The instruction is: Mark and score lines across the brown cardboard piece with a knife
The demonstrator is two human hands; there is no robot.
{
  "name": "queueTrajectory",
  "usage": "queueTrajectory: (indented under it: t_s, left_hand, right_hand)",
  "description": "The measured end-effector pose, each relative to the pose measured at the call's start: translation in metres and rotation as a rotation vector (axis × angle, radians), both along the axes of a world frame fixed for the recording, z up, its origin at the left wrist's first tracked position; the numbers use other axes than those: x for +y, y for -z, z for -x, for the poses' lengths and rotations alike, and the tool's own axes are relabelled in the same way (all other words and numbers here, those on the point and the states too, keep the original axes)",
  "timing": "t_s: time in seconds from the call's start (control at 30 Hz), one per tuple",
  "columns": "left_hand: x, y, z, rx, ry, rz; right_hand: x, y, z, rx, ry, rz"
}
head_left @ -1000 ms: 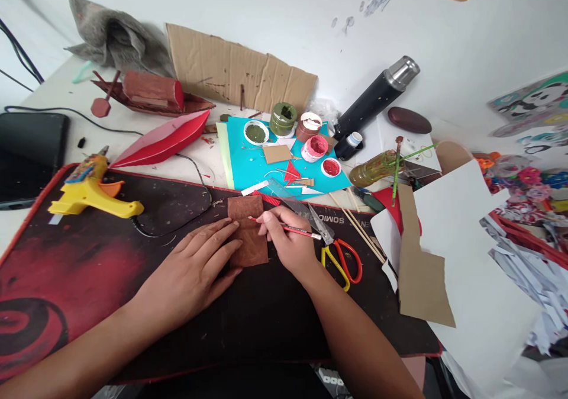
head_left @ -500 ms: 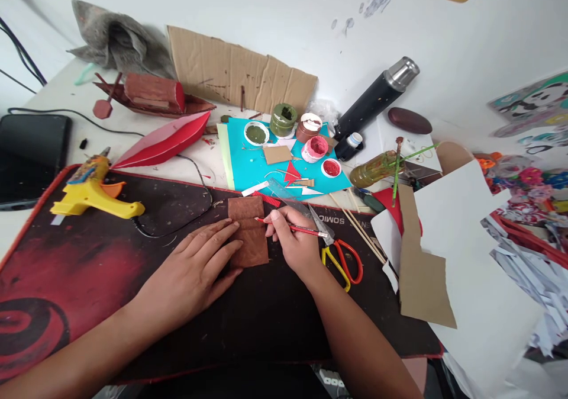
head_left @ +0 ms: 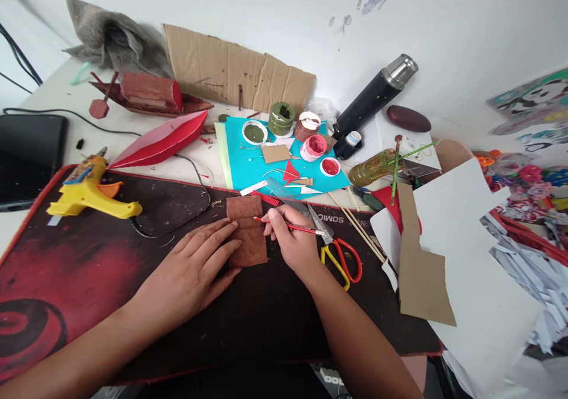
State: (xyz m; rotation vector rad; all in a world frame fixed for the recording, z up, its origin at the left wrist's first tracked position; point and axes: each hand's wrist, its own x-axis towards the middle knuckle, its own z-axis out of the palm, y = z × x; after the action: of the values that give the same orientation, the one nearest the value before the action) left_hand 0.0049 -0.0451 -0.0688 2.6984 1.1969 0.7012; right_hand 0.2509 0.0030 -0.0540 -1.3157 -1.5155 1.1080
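A brown-painted piece of card (head_left: 248, 248) with creases across it lies on the dark desk mat (head_left: 266, 322). Flat on its left edge rests my left hand (head_left: 199, 257), fingers stretched out and slightly apart. My right hand (head_left: 293, 239) grips a red pencil (head_left: 306, 229), its tip at the card's upper crease. Just right of that hand lie scissors (head_left: 344, 263) with one yellow and one red handle. A clear ruler (head_left: 284, 192) shows partly beyond the right hand.
A yellow glue gun (head_left: 91, 195) lies at left. Behind it are a red paper boat (head_left: 162, 141) and a brown model boat (head_left: 148, 97). Paint jars (head_left: 281, 119) stand on blue paper (head_left: 239, 168). A black flask (head_left: 368, 103), brush jar (head_left: 373, 169) and cardboard piece (head_left: 421, 280) are at right.
The whole view has shifted very slightly. Both hands, the pencil and the brown card keep practically the same positions relative to one another.
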Motion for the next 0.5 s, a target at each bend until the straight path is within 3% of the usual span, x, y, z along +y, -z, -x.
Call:
queueTrajectory:
  t_s: [0.3, 0.5]
  left_hand:
    - [0.001, -0.001, 0.0, -0.013, 0.001, -0.003]
    - [0.001, 0.003, 0.003, -0.013, -0.034, -0.011]
  right_hand:
    - [-0.001, 0.001, 0.001, 0.041, 0.017, -0.021]
    - [0.008, -0.008, -0.011, 0.035, 0.132, -0.125]
